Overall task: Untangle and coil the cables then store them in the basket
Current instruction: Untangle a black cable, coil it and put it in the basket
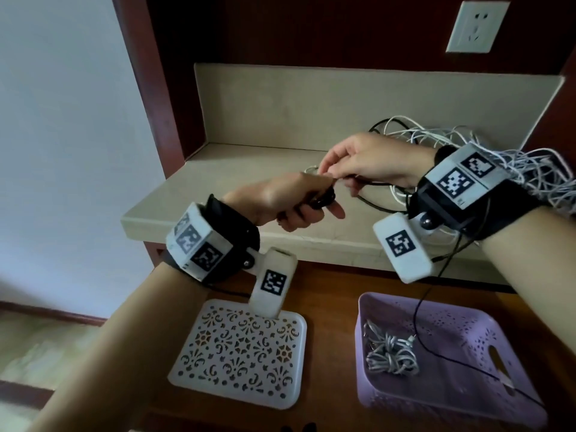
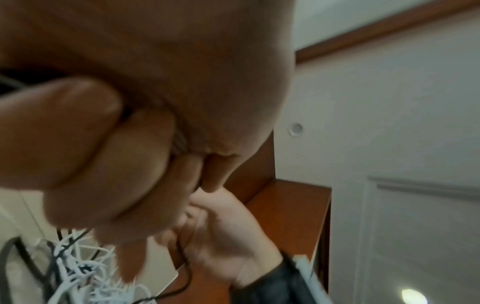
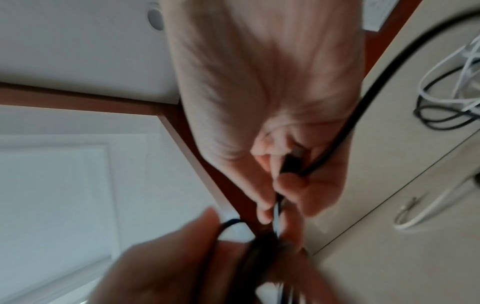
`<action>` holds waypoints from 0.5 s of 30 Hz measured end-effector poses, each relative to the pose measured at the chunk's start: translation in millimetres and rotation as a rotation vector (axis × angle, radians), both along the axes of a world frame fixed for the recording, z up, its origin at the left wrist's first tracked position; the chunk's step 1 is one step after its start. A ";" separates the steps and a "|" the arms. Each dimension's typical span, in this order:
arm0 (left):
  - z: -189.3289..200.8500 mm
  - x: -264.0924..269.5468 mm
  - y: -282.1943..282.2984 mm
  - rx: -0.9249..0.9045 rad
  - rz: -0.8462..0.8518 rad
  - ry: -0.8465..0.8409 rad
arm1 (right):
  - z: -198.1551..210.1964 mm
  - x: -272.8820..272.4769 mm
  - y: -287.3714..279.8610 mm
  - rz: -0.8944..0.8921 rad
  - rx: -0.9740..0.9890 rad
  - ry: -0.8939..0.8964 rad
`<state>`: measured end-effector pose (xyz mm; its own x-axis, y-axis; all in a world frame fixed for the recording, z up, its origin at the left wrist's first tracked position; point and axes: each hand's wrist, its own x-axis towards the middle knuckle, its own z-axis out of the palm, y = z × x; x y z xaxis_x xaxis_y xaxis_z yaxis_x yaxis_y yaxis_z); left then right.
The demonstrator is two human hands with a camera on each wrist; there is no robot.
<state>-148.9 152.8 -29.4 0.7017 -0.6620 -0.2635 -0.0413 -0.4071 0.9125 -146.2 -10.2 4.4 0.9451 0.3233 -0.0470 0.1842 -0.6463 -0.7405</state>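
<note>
My left hand [image 1: 299, 207] is curled round a small coil of black cable [image 1: 324, 199] above the front of the beige counter [image 1: 218, 182]. My right hand [image 1: 349, 169] pinches the same black cable [image 3: 337, 133] just beside the coil, its fingers bent over the strand. The loose black strand runs back under my right wrist. A tangle of white and black cables [image 1: 436, 135] lies on the counter behind my right hand. A coiled grey cable [image 1: 389, 350] lies in the purple basket [image 1: 498, 397] at the lower right. In the left wrist view my curled fingers [image 2: 116, 164] fill the frame, blurred.
A white perforated lid [image 1: 240, 350] lies flat on the brown wooden shelf [image 1: 330, 294], left of the basket. A thin black wire [image 1: 417, 310] hangs from my right wrist across the basket. A wall socket [image 1: 477, 26] sits at the upper right.
</note>
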 end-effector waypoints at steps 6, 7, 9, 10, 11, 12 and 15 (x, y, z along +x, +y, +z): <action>-14.4 -4.1 -21.1 -0.133 0.359 -0.268 | -2.2 -10.1 23.6 -0.142 0.134 -0.178; -16.1 -2.9 -22.2 -0.193 0.412 -0.294 | -3.2 -12.9 25.8 -0.142 0.143 -0.228; -18.4 -0.9 -23.3 -0.313 0.496 -0.317 | -7.0 -18.5 29.3 -0.126 0.177 -0.330; -18.7 -0.6 -24.0 -0.364 0.527 -0.319 | -9.6 -21.2 30.1 -0.112 0.218 -0.356; -18.5 -0.9 -25.6 -0.411 0.557 -0.317 | -11.8 -24.2 31.2 -0.094 0.266 -0.355; -18.3 -1.0 -27.2 -0.456 0.587 -0.313 | -13.8 -25.9 32.4 -0.077 0.310 -0.345; -15.0 0.6 -30.9 -0.533 0.659 -0.293 | -20.6 -25.6 32.8 -0.051 0.345 -0.287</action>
